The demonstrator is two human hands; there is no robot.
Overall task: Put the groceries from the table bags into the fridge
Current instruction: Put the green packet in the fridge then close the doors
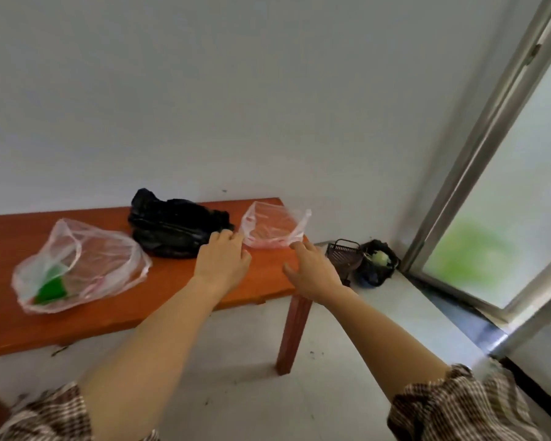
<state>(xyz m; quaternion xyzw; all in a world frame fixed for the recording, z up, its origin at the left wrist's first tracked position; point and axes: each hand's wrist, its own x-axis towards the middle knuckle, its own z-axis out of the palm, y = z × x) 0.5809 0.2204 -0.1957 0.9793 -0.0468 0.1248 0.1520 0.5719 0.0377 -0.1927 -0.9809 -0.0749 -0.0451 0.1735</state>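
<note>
We take the left hand [224,264] first: fingers loosely spread, palm down, holding nothing, its tips right at the gap between the black bag [172,229] and the small pink bag [272,229]. Whether they touch, we cannot tell. The right hand [314,275] is also spread wide and empty, index tip just beside the pink bag's right handle loop.

The small pink bag sits at the far right corner of the desk [172,291], mouth gaping upward. We judge the step to be reaching for this bag to open or lift it. To do it well, we would pinch one handle loop in each hand and lift evenly, since the film is thin and limp and the bag lies close to the desk's right edge. Its contents are too faint to name.

Further left, the black bag is slumped against the far wall. The big clear bag [86,259] lies near the left, with a green item [52,289] inside.

Counts:
- two hands, both empty
- three bags on the desk
- one green item visible
- on the floor to the right, one dark basket [344,254] and one dark floor bag [376,265]
- no fridge in view
</note>
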